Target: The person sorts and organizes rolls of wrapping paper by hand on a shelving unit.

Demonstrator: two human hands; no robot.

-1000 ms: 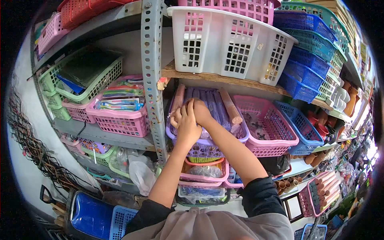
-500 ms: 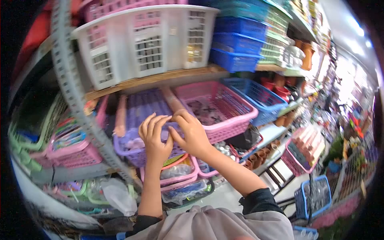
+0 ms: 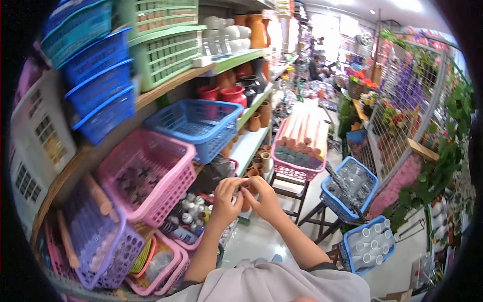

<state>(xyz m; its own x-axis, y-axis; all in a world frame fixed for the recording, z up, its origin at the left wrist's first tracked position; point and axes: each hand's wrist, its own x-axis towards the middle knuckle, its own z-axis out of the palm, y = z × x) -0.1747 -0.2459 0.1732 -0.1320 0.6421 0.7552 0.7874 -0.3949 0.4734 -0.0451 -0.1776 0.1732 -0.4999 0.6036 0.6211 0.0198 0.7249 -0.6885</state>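
Note:
My left hand (image 3: 226, 201) and my right hand (image 3: 262, 202) meet in front of my body, fingers curled and fingertips close together. Both look closed in a pinch. Whatever may lie between the fingertips is hidden or too small to name. Behind them, brown pots (image 3: 265, 160) stand on a low shelf. Nearest on the left are a pink basket (image 3: 173, 201) with small dark pieces in it and several spray cans (image 3: 187, 218). A blue basket (image 3: 214, 143) sits above the hands.
Stacked blue baskets (image 3: 103, 93) and green baskets (image 3: 166, 55) fill the left shelves. Right of the hands, a pink basket of rolls (image 3: 298, 172) rests on a dark stand. Blue baskets (image 3: 375, 189) stand beyond it, near a wire mesh panel (image 3: 397, 126) with flowers.
My view has swung right, bringing the aisle and the baskets on the right more fully into sight. My hands stay together, now lower in view and in front of the brown pots.

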